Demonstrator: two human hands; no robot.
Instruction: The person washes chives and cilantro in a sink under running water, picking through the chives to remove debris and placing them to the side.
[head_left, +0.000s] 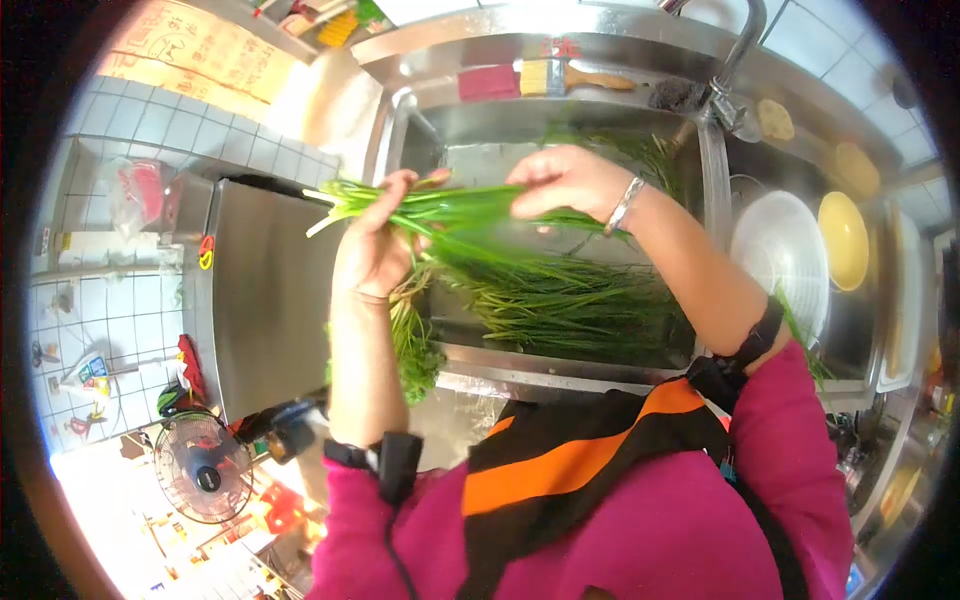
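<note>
A bunch of long green stalks (465,208) with pale root ends at the left is held above the steel sink (420,125). My left hand (380,240) is closed around the bunch near its pale ends. Farther right, my right hand (570,185) pinches the leafy part from above. More long green leaves (570,305) lie in the sink below both hands. Leafy herbs (415,350) hang over the sink's near left corner, beside my left forearm.
A brush (575,77), a red block (488,83) and a dark scrubber (678,96) lie along the sink's back ledge near the faucet (735,70). At right sit a white colander (785,255) and a yellow bowl (843,240). A fan (205,470) stands lower left.
</note>
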